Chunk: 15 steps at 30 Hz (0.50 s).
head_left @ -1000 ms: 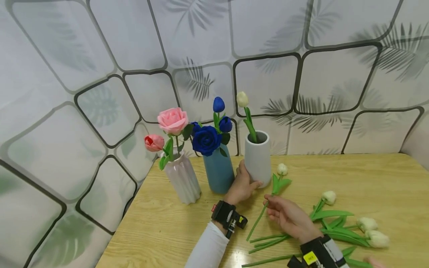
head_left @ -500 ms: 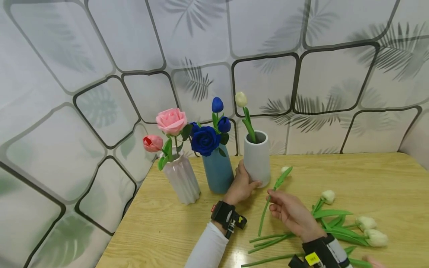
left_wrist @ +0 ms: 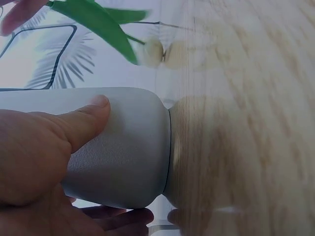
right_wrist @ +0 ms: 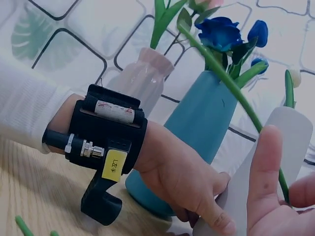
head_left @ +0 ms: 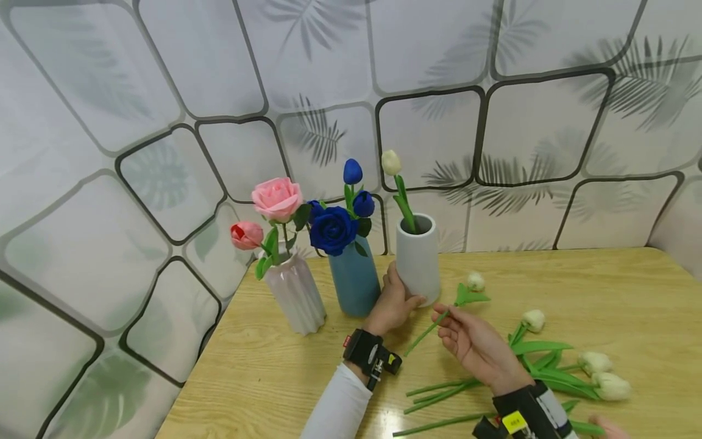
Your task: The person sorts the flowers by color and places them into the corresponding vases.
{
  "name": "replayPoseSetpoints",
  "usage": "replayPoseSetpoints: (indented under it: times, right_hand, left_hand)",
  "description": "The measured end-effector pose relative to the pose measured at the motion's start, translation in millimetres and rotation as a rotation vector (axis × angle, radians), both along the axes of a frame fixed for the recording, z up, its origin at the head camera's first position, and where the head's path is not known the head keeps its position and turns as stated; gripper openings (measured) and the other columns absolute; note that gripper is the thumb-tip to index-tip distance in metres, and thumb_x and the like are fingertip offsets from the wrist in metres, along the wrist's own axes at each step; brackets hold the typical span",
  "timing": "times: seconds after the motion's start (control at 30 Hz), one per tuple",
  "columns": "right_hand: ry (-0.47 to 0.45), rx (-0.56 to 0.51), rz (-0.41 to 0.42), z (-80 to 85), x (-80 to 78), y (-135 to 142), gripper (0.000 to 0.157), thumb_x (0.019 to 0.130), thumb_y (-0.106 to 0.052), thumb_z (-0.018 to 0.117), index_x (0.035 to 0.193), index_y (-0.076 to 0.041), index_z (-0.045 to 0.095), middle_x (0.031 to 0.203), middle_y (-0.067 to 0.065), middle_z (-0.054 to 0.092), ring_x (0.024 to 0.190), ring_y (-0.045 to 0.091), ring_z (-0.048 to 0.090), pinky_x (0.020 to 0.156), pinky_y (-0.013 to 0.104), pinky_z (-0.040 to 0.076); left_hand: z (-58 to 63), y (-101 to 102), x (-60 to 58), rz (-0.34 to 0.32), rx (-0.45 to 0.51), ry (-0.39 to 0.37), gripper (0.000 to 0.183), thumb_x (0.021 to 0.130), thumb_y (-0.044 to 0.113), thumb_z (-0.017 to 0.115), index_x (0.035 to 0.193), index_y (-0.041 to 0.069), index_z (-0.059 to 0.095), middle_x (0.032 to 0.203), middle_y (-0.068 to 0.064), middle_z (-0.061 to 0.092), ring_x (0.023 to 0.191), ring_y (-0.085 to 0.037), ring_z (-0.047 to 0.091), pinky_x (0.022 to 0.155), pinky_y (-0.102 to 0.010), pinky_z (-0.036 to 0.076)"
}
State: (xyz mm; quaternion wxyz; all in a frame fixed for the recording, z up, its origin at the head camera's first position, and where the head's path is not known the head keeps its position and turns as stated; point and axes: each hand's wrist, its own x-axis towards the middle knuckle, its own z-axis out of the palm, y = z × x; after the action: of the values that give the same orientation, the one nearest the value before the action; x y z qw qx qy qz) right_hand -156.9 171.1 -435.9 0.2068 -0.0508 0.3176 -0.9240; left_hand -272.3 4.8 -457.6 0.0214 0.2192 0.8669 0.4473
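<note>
My left hand point(head_left: 392, 306) grips the lower part of a white vase point(head_left: 418, 262), its thumb across the front in the left wrist view. One white tulip point(head_left: 392, 163) stands in that vase, leaning left. Between thumb and fingers, my right hand point(head_left: 482, 350) pinches the green stem of another white tulip point(head_left: 476, 281). This tulip slants, bloom to the upper right and stem end point(head_left: 408, 352) to the lower left, just right of the vase. Seen from the right wrist, the stem point(right_wrist: 231, 86) crosses in front of a blue vase point(right_wrist: 202, 128).
A blue vase with blue flowers point(head_left: 333, 230) and a pale ribbed vase point(head_left: 296, 294) with a pink rose point(head_left: 277, 199) stand to the left. Several white tulips point(head_left: 611, 386) lie on the wooden table point(head_left: 247, 390) at right. Part of another hand point(head_left: 606, 427) shows at the bottom edge.
The tulip in my right hand has turned: its stem swung nearly upright, then slanted again, and its bloom now lies further right. My left hand keeps its grip on the white vase.
</note>
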Motion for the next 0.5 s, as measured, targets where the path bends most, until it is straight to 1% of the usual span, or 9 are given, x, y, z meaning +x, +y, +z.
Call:
replayPoseSetpoints:
  times: [0.07,0.13,0.27,0.33,0.43,0.5]
  right_hand:
    - [0.019,-0.023,0.017,1.9,0.5,0,0.038,0.111,-0.02,0.024,0.118,-0.006,0.059,0.104,0.005,0.066,0.083,0.009,0.068,0.077,0.017,0.055]
    - [0.034,-0.003,0.007,4.3,1.7,-1,0.035,0.111,-0.019,0.026,0.118,-0.007,0.058,0.105,0.004,0.065,0.083,0.009,0.067,0.077,0.018,0.055]
    - [0.05,0.105,-0.042,9.0,4.5,-4,0.026,0.11,-0.019,0.034,0.115,-0.012,0.058,0.102,0.001,0.064,0.08,0.007,0.066,0.073,0.016,0.055]
    - [0.05,0.153,-0.063,10.5,5.9,-5,0.021,0.109,-0.019,0.039,0.115,-0.012,0.058,0.1,0.001,0.065,0.078,0.006,0.066,0.072,0.015,0.054]
    - [0.052,0.229,-0.109,12.6,7.7,-8,0.017,0.108,-0.019,0.042,0.118,-0.009,0.053,0.101,0.0,0.065,0.076,0.004,0.064,0.069,0.015,0.054]
    - [0.041,0.299,-0.162,14.4,8.4,-9,0.019,0.108,-0.02,0.043,0.121,-0.007,0.048,0.102,-0.001,0.064,0.074,0.003,0.063,0.067,0.015,0.053]
  left_hand:
    - [0.2,0,0.1,0.001,0.003,0.005,0.085,0.094,0.019,0.071,0.152,0.003,0.01,0.14,-0.026,0.034,0.13,-0.04,0.046,0.107,-0.051,0.04]
    - [0.2,0,-0.2,0.004,0.004,0.003,0.085,0.094,0.018,0.071,0.152,0.003,0.01,0.14,-0.026,0.034,0.13,-0.04,0.046,0.107,-0.051,0.04]
    - [0.2,1,-1.0,0.007,0.001,-0.004,0.085,0.094,0.018,0.071,0.152,0.004,0.01,0.14,-0.025,0.034,0.131,-0.038,0.045,0.109,-0.049,0.039]
    - [-0.1,1,-1.0,0.008,0.004,-0.007,0.085,0.094,0.018,0.071,0.152,0.004,0.01,0.14,-0.025,0.034,0.132,-0.038,0.045,0.109,-0.049,0.039]
    - [-0.8,0,-0.6,0.006,0.008,-0.005,0.086,0.093,0.017,0.071,0.152,0.004,0.01,0.14,-0.025,0.034,0.131,-0.038,0.045,0.109,-0.05,0.039]
    - [-1.3,0,-0.4,0.005,0.015,0.003,0.086,0.093,0.017,0.072,0.151,0.003,0.01,0.139,-0.026,0.035,0.13,-0.04,0.045,0.108,-0.051,0.039]
